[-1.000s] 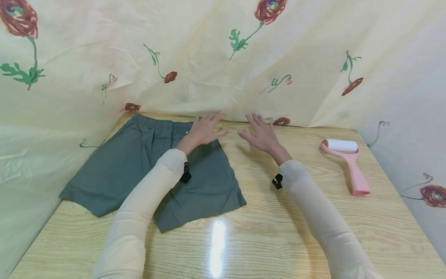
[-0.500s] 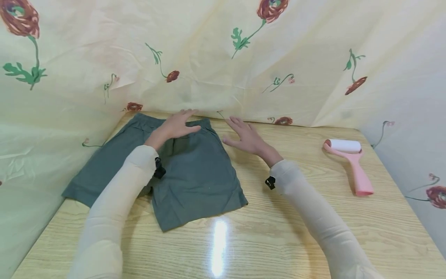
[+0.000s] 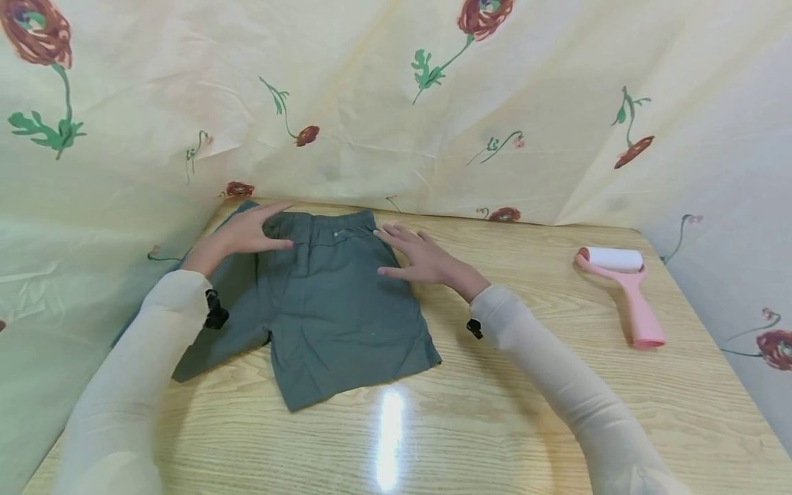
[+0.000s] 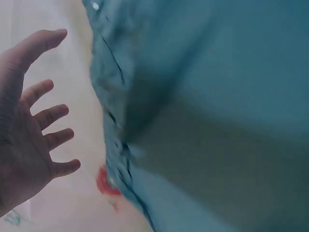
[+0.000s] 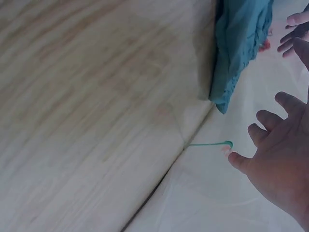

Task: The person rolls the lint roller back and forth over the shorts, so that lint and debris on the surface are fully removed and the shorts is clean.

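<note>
A pair of dark grey-green shorts [image 3: 346, 302] lies spread on the wooden table, its elastic waistband toward the back. My left hand [image 3: 241, 234] hovers over the left part of the waistband, fingers spread and holding nothing. In the left wrist view that hand [image 4: 34, 116] appears apart from the fabric [image 4: 231, 72]. Above the right edge of the shorts is my right hand [image 3: 427, 258], its fingers extended and nothing in them. The right wrist view has the right hand [image 5: 280, 154] clear of the waistband corner [image 5: 236, 53]. My left forearm hides part of the left leg of the shorts.
A pink-handled lint roller [image 3: 625, 289] with a white roll lies at the right of the wooden table [image 3: 495, 412]. Flower-patterned curtain cloth [image 3: 371, 103] hangs along the back and both sides. A bright light reflection shows on the front of the tabletop.
My left hand has moved left across the waistband, from its right end to its left part. The right hand has shifted slightly left and nearer. The shorts keep their place.
</note>
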